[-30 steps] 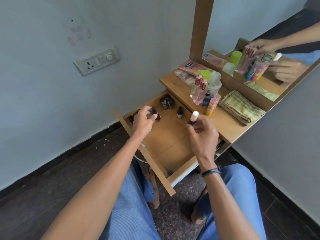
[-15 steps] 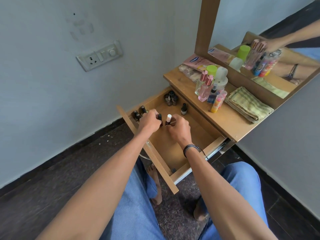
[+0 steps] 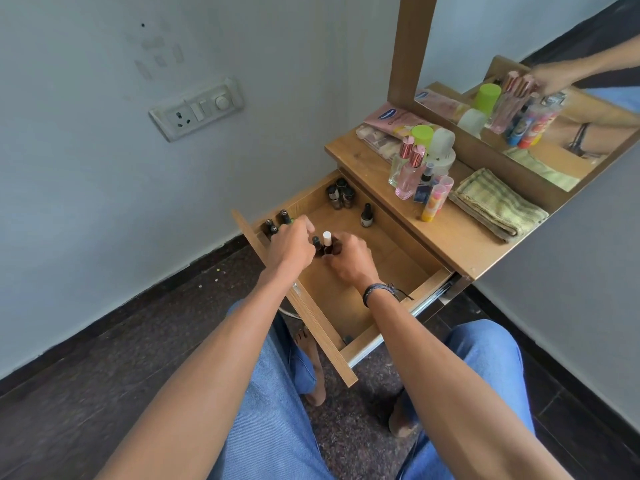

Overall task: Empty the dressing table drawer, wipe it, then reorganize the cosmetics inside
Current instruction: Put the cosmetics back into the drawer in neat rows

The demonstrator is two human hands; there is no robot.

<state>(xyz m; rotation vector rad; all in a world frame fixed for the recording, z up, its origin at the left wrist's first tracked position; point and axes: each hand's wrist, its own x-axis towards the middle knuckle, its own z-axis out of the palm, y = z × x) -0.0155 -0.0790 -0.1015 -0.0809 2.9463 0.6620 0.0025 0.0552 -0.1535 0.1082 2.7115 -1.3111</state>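
Both hands are down in the open drawer (image 3: pixel 401 254), close together over its wooden floor. The right hand (image 3: pixel 348 263) has its grip curled round the base of a white-capped bottle (image 3: pixel 327 236) and holds it upright. The left hand (image 3: pixel 292 245) seems to pinch a dark-capped bottle (image 3: pixel 316 242) that touches the white one, though its fingertips are partly hidden. I'd say the 2 are being stood side by side to make a tidy row that won't tip.

Just left of the left grip, about 3 dark bottles (image 3: pixel 277 221) stand in the drawer's front corner. Well beyond both grips another dark group (image 3: pixel 341 195) fills the back corner, with 1 dropper bottle (image 3: pixel 366 216) alone near it.

Right of the grips and higher, the worktop (image 3: pixel 450 237) carries perfume bottles (image 3: pixel 410 171) and a folded cloth (image 3: pixel 498 206). From that, the restocking looks only partly done.
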